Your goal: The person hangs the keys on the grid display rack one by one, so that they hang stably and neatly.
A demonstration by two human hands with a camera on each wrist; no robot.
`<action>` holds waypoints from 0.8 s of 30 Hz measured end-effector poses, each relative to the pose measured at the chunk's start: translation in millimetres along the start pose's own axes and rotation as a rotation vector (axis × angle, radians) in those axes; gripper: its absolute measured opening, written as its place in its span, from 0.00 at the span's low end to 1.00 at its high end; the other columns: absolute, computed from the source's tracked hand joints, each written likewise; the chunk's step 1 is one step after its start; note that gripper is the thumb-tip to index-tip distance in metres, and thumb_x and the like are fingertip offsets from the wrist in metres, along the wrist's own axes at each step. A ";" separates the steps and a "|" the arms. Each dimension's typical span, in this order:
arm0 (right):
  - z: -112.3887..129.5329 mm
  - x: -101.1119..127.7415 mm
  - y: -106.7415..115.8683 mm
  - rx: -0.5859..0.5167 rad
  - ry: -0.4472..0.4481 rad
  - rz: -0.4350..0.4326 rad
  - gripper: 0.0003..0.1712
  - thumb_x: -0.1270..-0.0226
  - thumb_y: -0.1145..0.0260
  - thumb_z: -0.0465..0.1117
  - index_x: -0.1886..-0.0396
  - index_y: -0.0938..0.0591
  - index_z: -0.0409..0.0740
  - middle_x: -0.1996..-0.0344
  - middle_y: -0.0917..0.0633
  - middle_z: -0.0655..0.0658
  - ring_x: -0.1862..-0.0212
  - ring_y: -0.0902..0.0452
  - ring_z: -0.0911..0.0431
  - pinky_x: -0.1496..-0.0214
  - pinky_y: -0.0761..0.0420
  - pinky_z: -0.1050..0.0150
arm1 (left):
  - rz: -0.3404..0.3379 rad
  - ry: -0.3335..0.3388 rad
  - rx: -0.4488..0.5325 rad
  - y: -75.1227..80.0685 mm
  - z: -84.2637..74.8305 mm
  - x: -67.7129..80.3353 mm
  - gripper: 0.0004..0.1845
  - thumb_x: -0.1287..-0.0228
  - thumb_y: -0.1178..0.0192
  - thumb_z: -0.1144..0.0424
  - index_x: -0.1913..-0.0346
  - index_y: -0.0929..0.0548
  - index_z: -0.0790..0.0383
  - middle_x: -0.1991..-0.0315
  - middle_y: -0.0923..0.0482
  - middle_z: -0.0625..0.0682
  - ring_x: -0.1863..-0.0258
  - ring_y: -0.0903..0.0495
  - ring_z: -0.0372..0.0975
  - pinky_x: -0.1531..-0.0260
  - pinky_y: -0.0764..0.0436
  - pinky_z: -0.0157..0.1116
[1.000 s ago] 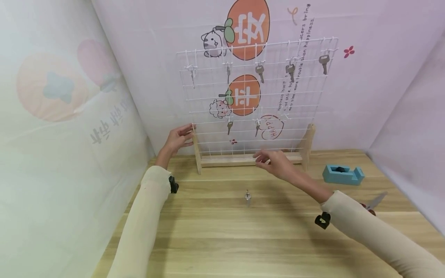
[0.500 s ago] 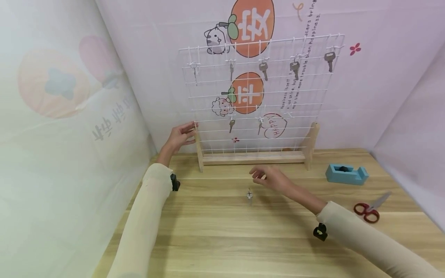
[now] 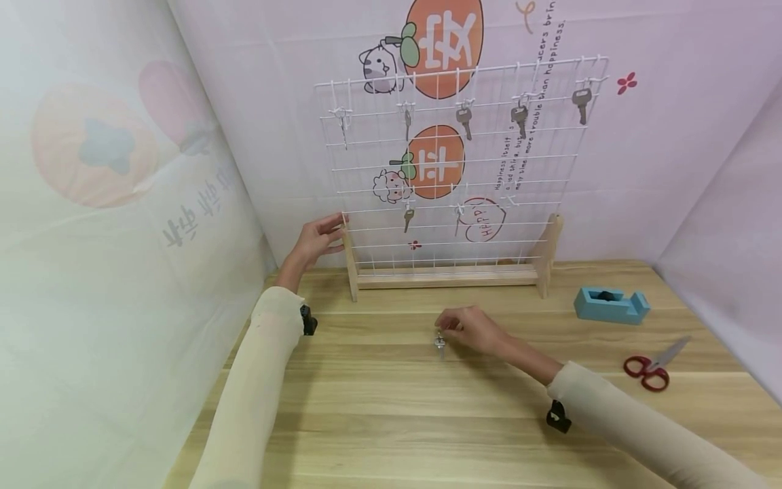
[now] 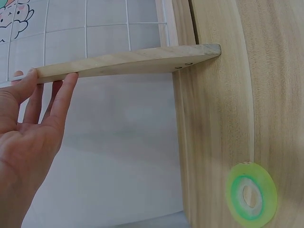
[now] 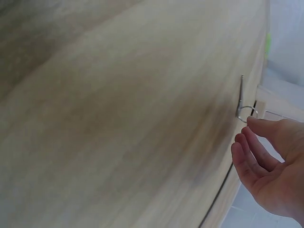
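Note:
A silver key (image 3: 440, 345) on a ring (image 5: 248, 107) is at the middle of the wooden table. My right hand (image 3: 473, 329) pinches the ring between thumb and fingertips; the right wrist view has the key (image 5: 240, 95) beyond the thumb tip. At the back stands a white wire grid rack (image 3: 452, 268) with wooden side posts. My left hand (image 3: 315, 239) grips the upper end of its left post (image 3: 349, 255). In the left wrist view, thumb and fingers of the left hand (image 4: 35, 128) lie on either side of the post (image 4: 123, 61).
Several keys hang from hooks on the grid, such as a key (image 3: 582, 103) at top right and a key (image 3: 408, 219) lower down. A blue tape dispenser (image 3: 611, 305) and red-handled scissors (image 3: 654, 370) lie at the right. A green tape roll (image 4: 251, 194) shows beside the rack.
My right hand has come down from the rack's base toward me and taken hold of the key's ring. The left hand has stayed on the post. The head view has shifted slightly.

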State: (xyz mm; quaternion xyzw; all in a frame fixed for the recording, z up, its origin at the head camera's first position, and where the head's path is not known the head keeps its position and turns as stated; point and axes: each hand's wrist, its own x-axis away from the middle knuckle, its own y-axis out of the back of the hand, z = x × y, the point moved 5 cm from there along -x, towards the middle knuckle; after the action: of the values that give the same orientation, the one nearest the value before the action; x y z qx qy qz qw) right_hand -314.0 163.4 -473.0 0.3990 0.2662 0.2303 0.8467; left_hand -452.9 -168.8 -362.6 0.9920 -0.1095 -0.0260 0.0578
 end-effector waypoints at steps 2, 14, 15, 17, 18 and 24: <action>-2.0 0.7 -3.1 -0.005 -0.019 0.007 0.11 0.36 0.26 0.26 0.55 0.12 0.37 0.62 0.09 0.44 0.60 0.13 0.54 0.58 0.12 0.66 | 0.005 0.000 0.011 -0.2 0.2 -0.8 0.27 0.20 0.47 0.72 0.22 0.31 0.57 0.21 0.36 0.55 0.25 0.33 0.51 0.31 0.25 0.54; -7.3 3.0 -4.6 -0.001 -0.070 0.000 0.06 0.33 0.27 0.29 0.61 0.12 0.44 0.65 0.09 0.45 0.61 0.14 0.59 0.57 0.13 0.66 | -0.001 -0.016 -0.002 -1.3 -3.5 3.0 0.27 0.20 0.46 0.71 0.23 0.30 0.57 0.22 0.34 0.55 0.26 0.31 0.51 0.33 0.23 0.53; -7.4 3.5 -3.6 0.000 -0.066 -0.005 0.06 0.33 0.27 0.29 0.61 0.12 0.44 0.65 0.09 0.45 0.61 0.14 0.59 0.57 0.12 0.66 | -0.002 -0.017 -0.004 -1.4 -3.6 3.2 0.27 0.20 0.46 0.71 0.23 0.30 0.58 0.23 0.34 0.55 0.27 0.30 0.51 0.34 0.22 0.52; -8.0 4.8 -0.9 0.000 -0.062 -0.018 0.06 0.32 0.27 0.29 0.61 0.12 0.43 0.65 0.09 0.47 0.61 0.14 0.59 0.58 0.12 0.66 | -0.001 -0.018 -0.010 -1.5 -3.4 3.2 0.27 0.20 0.46 0.71 0.23 0.30 0.58 0.23 0.34 0.55 0.27 0.30 0.51 0.34 0.22 0.52; -8.2 5.3 1.0 -0.002 -0.062 -0.028 0.06 0.32 0.28 0.29 0.62 0.12 0.42 0.66 0.10 0.48 0.61 0.14 0.59 0.58 0.12 0.66 | -0.002 -0.018 -0.011 -1.4 -3.2 3.1 0.27 0.20 0.46 0.71 0.23 0.30 0.58 0.23 0.33 0.55 0.27 0.30 0.51 0.34 0.22 0.52; -12.3 7.8 16.4 0.015 -0.085 -0.091 0.03 0.31 0.29 0.30 0.63 0.13 0.41 0.68 0.10 0.51 0.62 0.14 0.58 0.61 0.13 0.64 | -0.005 -0.012 -0.018 -0.8 -1.4 2.7 0.26 0.20 0.46 0.70 0.23 0.30 0.58 0.23 0.33 0.55 0.27 0.30 0.50 0.36 0.20 0.50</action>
State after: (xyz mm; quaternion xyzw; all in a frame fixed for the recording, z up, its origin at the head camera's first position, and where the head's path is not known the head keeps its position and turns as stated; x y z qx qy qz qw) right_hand -318.8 184.3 -468.6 0.4023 0.2497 0.1726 0.8637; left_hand -450.0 -168.4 -361.4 0.9915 -0.1069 -0.0331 0.0661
